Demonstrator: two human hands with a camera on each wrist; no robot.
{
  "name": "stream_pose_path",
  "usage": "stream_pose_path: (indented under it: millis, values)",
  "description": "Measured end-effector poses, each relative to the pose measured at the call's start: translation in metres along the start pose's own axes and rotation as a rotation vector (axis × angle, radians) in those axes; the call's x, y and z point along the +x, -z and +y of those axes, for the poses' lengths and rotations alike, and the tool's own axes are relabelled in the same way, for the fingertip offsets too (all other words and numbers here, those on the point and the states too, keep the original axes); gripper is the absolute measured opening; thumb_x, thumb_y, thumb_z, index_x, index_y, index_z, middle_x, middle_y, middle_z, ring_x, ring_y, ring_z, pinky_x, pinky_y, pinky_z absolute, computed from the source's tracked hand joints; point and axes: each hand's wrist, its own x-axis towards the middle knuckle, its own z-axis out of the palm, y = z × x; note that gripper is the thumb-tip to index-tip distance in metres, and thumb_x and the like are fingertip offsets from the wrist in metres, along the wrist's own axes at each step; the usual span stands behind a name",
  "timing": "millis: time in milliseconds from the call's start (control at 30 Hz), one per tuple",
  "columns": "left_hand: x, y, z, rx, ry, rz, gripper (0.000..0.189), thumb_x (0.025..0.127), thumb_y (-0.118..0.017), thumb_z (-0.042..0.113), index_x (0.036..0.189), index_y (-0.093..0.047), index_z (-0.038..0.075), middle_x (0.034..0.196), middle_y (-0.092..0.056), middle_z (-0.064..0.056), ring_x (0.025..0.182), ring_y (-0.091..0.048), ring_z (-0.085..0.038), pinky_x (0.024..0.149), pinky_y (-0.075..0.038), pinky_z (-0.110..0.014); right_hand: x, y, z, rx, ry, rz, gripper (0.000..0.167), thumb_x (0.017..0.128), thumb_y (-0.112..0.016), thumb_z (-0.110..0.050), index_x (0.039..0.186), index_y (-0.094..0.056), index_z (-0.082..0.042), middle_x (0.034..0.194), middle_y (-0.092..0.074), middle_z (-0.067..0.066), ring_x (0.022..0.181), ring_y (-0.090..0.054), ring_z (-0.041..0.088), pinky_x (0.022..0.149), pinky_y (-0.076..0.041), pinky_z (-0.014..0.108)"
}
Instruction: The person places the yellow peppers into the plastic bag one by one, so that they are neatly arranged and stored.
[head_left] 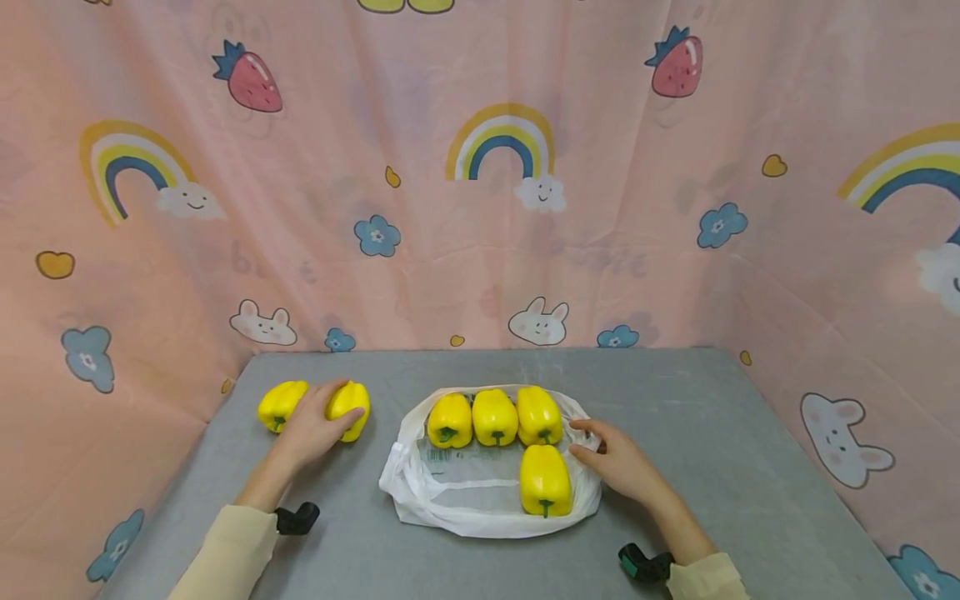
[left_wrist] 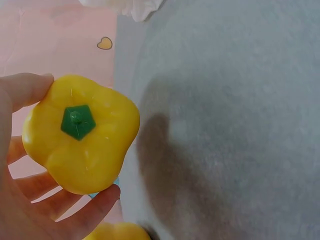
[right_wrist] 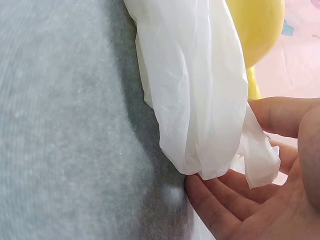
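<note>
My left hand (head_left: 309,427) grips a yellow bell pepper (left_wrist: 102,145) with a green stem, thumb on one side and fingers round the other. Another yellow bell pepper (head_left: 279,403) lies just left of that hand. A white plastic bag (head_left: 480,523) lies spread open at the middle of the table. Three bell peppers (head_left: 495,417) sit in a row at its back, and one more bell pepper (head_left: 545,479) is at its front right. At the bag's right edge, my right hand (head_left: 621,462) holds the crumpled plastic (right_wrist: 210,115) between thumb and fingers.
The grey table (head_left: 450,571) runs back to a pink patterned curtain (head_left: 600,275) that rises behind it and along both sides. A dark wrist camera (head_left: 297,518) sits on the left wrist and another dark camera (head_left: 645,565) on the right.
</note>
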Motion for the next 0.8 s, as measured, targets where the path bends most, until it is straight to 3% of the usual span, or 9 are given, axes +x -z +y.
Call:
stream_pose_path:
  millis: [433,800]
  values:
    - [-0.001,-0.005,0.018,-0.02,-0.052,0.032,0.069,0.095,-0.069,0.044,0.15,-0.047,0.007,0.143,-0.051,-0.022,0.123,-0.05,-0.039,0.102,-0.044,-0.06,-0.001,0.001,0.0,0.018,0.007,-0.013,0.047,0.1,-0.066,-0.028,0.14,-0.059,-0.006,0.138,-0.058,0.02,0.087,-0.054,0.021,0.075,-0.048,0.035]
    - [-0.003,-0.005,0.038,-0.025,-0.1,0.058,0.069,0.094,-0.069,0.048,0.149,-0.049,0.012,0.14,-0.054,-0.018,0.119,-0.054,-0.036,0.098,-0.047,-0.058,-0.002,0.001,0.0,0.023,0.002,-0.011,0.047,0.1,-0.066,-0.028,0.14,-0.059,-0.006,0.138,-0.058,0.019,0.091,-0.054,0.022,0.078,-0.049,0.037]
